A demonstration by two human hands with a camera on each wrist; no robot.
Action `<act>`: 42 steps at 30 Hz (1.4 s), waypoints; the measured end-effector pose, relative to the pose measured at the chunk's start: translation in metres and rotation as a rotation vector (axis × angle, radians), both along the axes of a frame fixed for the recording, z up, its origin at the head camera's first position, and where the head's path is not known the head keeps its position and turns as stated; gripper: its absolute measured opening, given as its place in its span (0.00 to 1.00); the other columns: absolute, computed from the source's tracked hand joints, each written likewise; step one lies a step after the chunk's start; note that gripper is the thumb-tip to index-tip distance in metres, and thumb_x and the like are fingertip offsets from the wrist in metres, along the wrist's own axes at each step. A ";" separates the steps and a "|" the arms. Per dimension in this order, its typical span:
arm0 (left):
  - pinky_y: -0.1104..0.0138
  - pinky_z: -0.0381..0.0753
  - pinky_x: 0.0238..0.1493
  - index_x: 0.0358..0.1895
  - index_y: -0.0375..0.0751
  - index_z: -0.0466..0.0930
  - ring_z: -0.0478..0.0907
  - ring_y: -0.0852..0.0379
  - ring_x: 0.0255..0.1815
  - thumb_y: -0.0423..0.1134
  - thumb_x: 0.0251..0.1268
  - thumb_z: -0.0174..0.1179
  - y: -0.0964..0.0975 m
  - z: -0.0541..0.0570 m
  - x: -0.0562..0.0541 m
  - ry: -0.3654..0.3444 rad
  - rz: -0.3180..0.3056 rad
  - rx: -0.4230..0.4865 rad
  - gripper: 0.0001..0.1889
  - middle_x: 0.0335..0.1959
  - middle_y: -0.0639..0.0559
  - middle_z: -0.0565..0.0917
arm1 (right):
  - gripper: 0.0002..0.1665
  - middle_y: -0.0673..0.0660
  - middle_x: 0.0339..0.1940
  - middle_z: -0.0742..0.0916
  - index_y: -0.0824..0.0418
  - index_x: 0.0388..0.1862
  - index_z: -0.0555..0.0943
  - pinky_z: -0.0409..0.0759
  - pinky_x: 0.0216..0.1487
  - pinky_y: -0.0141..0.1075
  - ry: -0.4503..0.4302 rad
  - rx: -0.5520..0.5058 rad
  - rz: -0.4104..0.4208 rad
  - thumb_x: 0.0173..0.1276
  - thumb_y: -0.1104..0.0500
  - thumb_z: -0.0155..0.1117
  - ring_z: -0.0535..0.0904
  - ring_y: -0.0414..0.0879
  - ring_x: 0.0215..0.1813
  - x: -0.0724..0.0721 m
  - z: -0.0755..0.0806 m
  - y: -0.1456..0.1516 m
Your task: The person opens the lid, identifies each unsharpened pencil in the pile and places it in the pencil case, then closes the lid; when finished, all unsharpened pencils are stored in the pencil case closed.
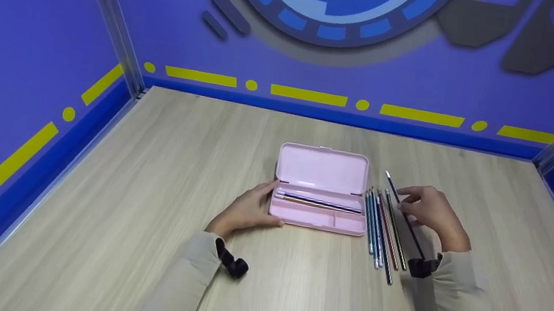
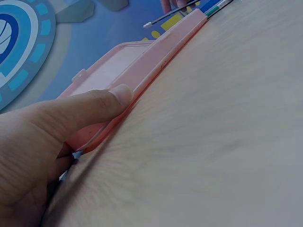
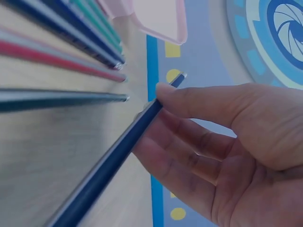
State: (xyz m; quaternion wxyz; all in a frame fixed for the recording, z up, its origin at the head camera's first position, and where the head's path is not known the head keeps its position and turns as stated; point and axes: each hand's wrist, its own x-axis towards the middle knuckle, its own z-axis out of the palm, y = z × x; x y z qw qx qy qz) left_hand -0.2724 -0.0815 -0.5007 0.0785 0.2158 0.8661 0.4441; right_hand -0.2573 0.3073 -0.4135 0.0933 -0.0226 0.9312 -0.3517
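A pink pencil case (image 1: pixel 323 168) stands on the table with its lid raised. Pencils (image 1: pixel 321 203) lie in its long back compartment, a dark striped one beside an orange-brown one. My left hand (image 1: pixel 244 210) grips the case's left end, its thumb (image 2: pixel 124 94) along the front wall. To the right of the case, my right hand (image 1: pixel 428 210) pinches a dark pencil (image 3: pixel 113 158) between thumb and fingers. That pencil slants over the table, white-tipped end pointing away from me. Between case and right hand lie several loose pencils (image 1: pixel 387 227), blue, teal, red and dark green, roughly side by side.
The wood-grain table (image 1: pixel 158 172) runs back to a blue wall (image 1: pixel 167 15) with yellow markings. Another blue panel (image 1: pixel 8 64) borders the left side, joined by a metal post (image 1: pixel 114 19). A black wrist strap with a camera (image 1: pixel 232 263) is on the left wrist.
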 end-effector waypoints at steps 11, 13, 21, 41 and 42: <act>0.54 0.53 0.76 0.76 0.48 0.55 0.52 0.46 0.77 0.49 0.43 0.76 0.001 0.001 0.001 -0.035 0.010 0.018 0.53 0.76 0.44 0.57 | 0.18 0.70 0.47 0.85 0.69 0.55 0.80 0.87 0.35 0.44 0.163 0.022 0.044 0.66 0.67 0.60 0.83 0.54 0.40 -0.008 0.014 -0.022; 0.54 0.53 0.76 0.75 0.48 0.55 0.52 0.46 0.77 0.49 0.44 0.76 0.001 0.001 0.001 -0.030 0.009 0.020 0.53 0.76 0.44 0.57 | 0.18 0.70 0.47 0.85 0.68 0.55 0.81 0.87 0.37 0.45 0.178 0.021 0.060 0.66 0.66 0.61 0.84 0.55 0.42 -0.010 0.016 -0.027; 0.55 0.52 0.77 0.76 0.47 0.54 0.53 0.46 0.77 0.49 0.44 0.76 0.001 0.000 0.000 -0.016 0.002 0.018 0.54 0.76 0.43 0.58 | 0.16 0.67 0.44 0.87 0.67 0.51 0.83 0.85 0.40 0.45 0.242 0.043 0.179 0.63 0.69 0.63 0.84 0.57 0.44 -0.022 0.019 -0.051; 0.54 0.55 0.76 0.76 0.48 0.54 0.56 0.47 0.76 0.52 0.42 0.76 0.001 -0.002 -0.001 -0.006 0.004 0.009 0.55 0.75 0.45 0.61 | 0.13 0.59 0.39 0.89 0.63 0.45 0.87 0.85 0.44 0.45 0.352 0.051 0.421 0.61 0.70 0.66 0.83 0.49 0.39 -0.037 0.020 -0.112; 0.55 0.55 0.76 0.76 0.48 0.54 0.56 0.47 0.76 0.51 0.42 0.76 0.001 -0.002 -0.001 -0.004 0.005 0.012 0.55 0.75 0.45 0.61 | 0.13 0.59 0.39 0.89 0.63 0.45 0.87 0.85 0.44 0.45 0.359 0.055 0.427 0.61 0.70 0.66 0.83 0.49 0.39 -0.037 0.019 -0.115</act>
